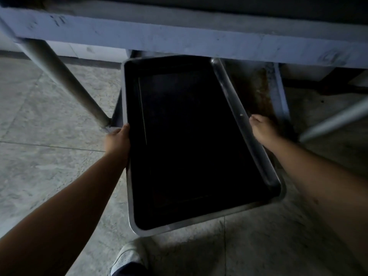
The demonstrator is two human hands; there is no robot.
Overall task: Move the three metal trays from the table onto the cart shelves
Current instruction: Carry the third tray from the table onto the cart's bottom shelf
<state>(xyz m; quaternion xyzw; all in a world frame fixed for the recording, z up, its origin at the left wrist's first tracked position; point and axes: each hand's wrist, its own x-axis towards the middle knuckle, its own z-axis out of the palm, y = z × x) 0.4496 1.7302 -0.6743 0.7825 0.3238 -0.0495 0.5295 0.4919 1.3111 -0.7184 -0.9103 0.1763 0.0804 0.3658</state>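
Down at the bottom edge, left of centre, a pale shoe (130,255) peeks in on the speckled floor (39,166), and from both lower corners two bare forearms reach up into the frame. They carry a metal tray (191,140), big and dark inside with a bright rim, filling the middle of the picture and tilted a little so its near corner dips toward lower centre. The left hand (117,139) grips the tray's left rim about halfway along, thumb lying over the top edge, fingers hidden beneath. The right hand (262,128) holds the right rim at much the same height, thumb tip on the shiny edge, the rest of its fingers curled out of sight under the lip. The tray's far end pokes beneath a long pale bar (179,34) that runs across the upper part of the frame. Below that bar, just right of the tray, lies a stained, rusty-looking lower shelf (258,90), partly covered by the tray's far half. A round grey leg (65,80) slants from upper left down to the shelf's near-left corner, beside the left hand. Another pale tube (334,120) streaks in at the right edge, blurred.
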